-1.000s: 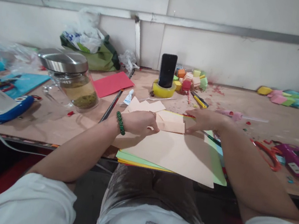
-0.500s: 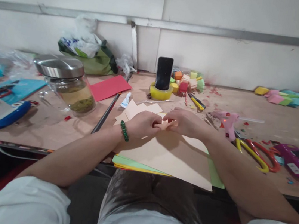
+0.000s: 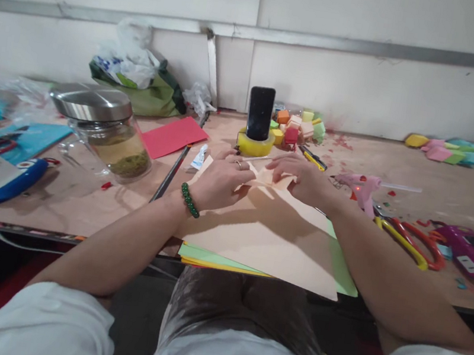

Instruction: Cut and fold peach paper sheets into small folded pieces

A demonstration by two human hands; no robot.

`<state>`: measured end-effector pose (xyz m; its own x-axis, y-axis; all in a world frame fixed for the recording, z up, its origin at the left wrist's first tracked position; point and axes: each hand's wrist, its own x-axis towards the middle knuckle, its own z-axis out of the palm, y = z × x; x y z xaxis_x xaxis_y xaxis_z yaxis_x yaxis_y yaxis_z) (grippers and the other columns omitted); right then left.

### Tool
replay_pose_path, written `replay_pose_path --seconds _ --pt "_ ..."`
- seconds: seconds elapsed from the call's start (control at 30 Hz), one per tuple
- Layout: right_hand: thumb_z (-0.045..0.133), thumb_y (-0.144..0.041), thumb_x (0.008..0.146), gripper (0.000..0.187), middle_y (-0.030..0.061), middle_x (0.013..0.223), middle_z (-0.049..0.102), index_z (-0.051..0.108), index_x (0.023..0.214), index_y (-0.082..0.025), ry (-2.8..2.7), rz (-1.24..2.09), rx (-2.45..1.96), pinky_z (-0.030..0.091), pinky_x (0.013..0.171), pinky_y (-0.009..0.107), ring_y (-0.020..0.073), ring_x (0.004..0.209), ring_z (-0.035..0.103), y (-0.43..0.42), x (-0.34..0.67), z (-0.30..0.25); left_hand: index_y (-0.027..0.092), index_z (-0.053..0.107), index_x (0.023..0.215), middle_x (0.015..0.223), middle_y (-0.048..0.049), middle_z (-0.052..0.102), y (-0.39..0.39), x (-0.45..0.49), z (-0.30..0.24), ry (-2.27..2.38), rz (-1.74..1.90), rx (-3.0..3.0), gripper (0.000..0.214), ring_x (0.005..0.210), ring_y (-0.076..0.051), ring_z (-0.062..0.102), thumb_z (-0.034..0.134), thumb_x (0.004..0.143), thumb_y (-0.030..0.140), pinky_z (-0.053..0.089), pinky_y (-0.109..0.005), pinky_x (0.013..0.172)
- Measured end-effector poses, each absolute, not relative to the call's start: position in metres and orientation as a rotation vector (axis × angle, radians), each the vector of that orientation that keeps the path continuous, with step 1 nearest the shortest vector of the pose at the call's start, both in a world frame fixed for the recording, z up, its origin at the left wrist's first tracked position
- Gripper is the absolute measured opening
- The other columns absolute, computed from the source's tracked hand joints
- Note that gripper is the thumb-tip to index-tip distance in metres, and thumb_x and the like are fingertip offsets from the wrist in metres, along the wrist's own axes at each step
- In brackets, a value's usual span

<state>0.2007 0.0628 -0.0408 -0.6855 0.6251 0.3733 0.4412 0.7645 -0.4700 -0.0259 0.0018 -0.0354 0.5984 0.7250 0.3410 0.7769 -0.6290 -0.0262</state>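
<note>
A small piece of peach paper (image 3: pixel 265 176), partly folded with creases and raised edges, lies between my two hands at the far side of a stack of paper. My left hand (image 3: pixel 225 180), with a ring and a green bead bracelet on the wrist, grips its left side with bent fingers. On the right side, my right hand (image 3: pixel 297 178) curls its fingers over the piece and holds it. Under both hands is a large peach sheet (image 3: pixel 263 239), with green and yellow sheets (image 3: pixel 215 258) showing below it. My fingers partly cover the small piece.
A phone (image 3: pixel 260 112) stands in a yellow tape roll (image 3: pixel 253 145), beside folded paper cubes (image 3: pixel 293 127). To the right lie a pink glue gun (image 3: pixel 363 190), scissors (image 3: pixel 409 241) and a purple tool (image 3: pixel 472 254). A lidded glass mug (image 3: pixel 119 150) and red paper (image 3: pixel 175 138) are left.
Both hands have moved apart and slightly away from me. Their pinch has loosened into spread, bent fingers, and the small peach paper between them shows more of its creased shape.
</note>
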Motion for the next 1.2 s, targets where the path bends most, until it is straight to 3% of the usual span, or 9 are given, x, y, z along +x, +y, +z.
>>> replay_pose_path --seconds 0.13,0.3,0.43,0.57,0.73,0.87,0.97,1.07,1.2 --pt "0.047 -0.007 0.067 0.039 0.0056 0.116 0.070 0.067 0.096 -0.024 -2.343 0.400 -0.905 0.042 0.104 0.042 0.0250 0.120 0.057 0.049 0.201 -0.027 0.018 0.066 0.078 0.082 -0.0075 0.067 -0.005 -0.017 -0.039 -1.227 -0.293 -2.604 0.017 0.087 -0.024 0.061 0.051 0.079 0.012 0.039 -0.045 0.093" --pt "0.067 -0.031 0.073 0.041 0.0087 0.112 0.072 0.064 0.112 -0.021 -2.700 0.458 -0.876 0.048 0.086 0.035 0.0268 0.100 0.066 0.024 0.185 -0.024 0.014 0.069 0.075 0.087 -0.0112 0.068 -0.008 -0.007 -0.052 -1.331 -0.234 -2.796 0.014 0.086 -0.024 0.061 0.056 0.079 0.016 0.045 -0.040 0.083" --pt "0.057 -0.015 0.079 0.030 0.0063 0.098 0.075 0.066 0.107 -0.021 -2.830 0.349 -1.166 0.043 0.071 0.028 0.0225 0.087 0.067 0.026 0.176 -0.032 0.014 0.069 0.087 0.099 -0.0102 0.064 -0.003 -0.011 -0.056 -1.482 -0.458 -2.873 0.015 0.087 -0.021 0.060 0.060 0.076 0.017 0.048 -0.032 0.076" --pt "0.051 -0.008 0.076 0.029 0.0049 0.092 0.075 0.070 0.094 -0.021 -2.945 0.364 -1.221 0.039 0.065 0.025 0.0200 0.083 0.066 0.035 0.182 -0.029 0.015 0.067 0.094 0.089 -0.0052 0.067 0.006 -0.024 -0.051 -1.700 -0.459 -2.949 0.027 0.077 -0.018 0.060 0.063 0.068 0.016 0.047 -0.029 0.068" --pt "0.062 -0.025 0.076 0.021 0.0064 0.094 0.073 0.069 0.095 -0.020 -2.989 0.478 -1.209 0.037 0.061 0.025 0.0196 0.079 0.062 0.032 0.185 -0.024 0.015 0.073 0.087 0.067 -0.0013 0.066 0.011 -0.033 -0.044 -2.047 -0.231 -3.171 0.024 0.053 -0.012 0.054 0.054 0.075 0.021 0.040 -0.024 0.052" --pt "0.054 -0.037 0.084 0.023 0.0037 0.078 0.067 0.067 0.082 -0.019 -2.946 0.651 -1.137 0.034 0.057 0.025 0.0153 0.067 0.054 0.032 0.183 -0.027 0.016 0.073 0.101 0.074 -0.0012 0.068 0.008 -0.032 -0.037 -1.924 -0.366 -3.204 0.035 0.063 -0.012 0.057 0.065 0.073 0.034 0.041 -0.023 0.058" --pt "0.047 -0.030 0.084 0.023 0.0000 0.065 0.057 0.060 0.069 -0.019 -2.891 0.754 -1.152 0.031 0.054 0.026 0.0128 0.060 0.047 0.036 0.184 -0.031 0.016 0.073 0.085 0.065 0.0002 0.064 0.005 -0.030 -0.035 -1.930 -0.275 -3.206 0.024 0.057 -0.011 0.054 0.063 0.076 0.037 0.038 -0.023 0.055" --pt "0.048 -0.033 0.084 0.025 -0.0020 0.060 0.049 0.054 0.063 -0.019 -2.843 0.802 -1.229 0.029 0.052 0.026 0.0120 0.056 0.043 0.041 0.184 -0.035 0.016 0.063 0.064 0.049 0.0026 0.051 0.005 -0.030 -0.037 -2.062 -0.161 -3.155 0.031 0.045 -0.009 0.044 0.053 0.085 0.037 0.031 -0.024 0.048" --pt "0.052 -0.032 0.082 0.016 -0.0002 0.067 0.058 0.058 0.074 -0.020 -2.754 0.846 -1.358 0.032 0.054 0.026 0.0134 0.060 0.048 0.042 0.181 -0.039 0.017 0.062 0.075 0.061 0.0006 0.060 0.006 -0.027 -0.041 -2.163 -0.206 -2.961 0.017 0.049 -0.011 0.050 0.052 0.083 0.028 0.034 -0.025 0.051"
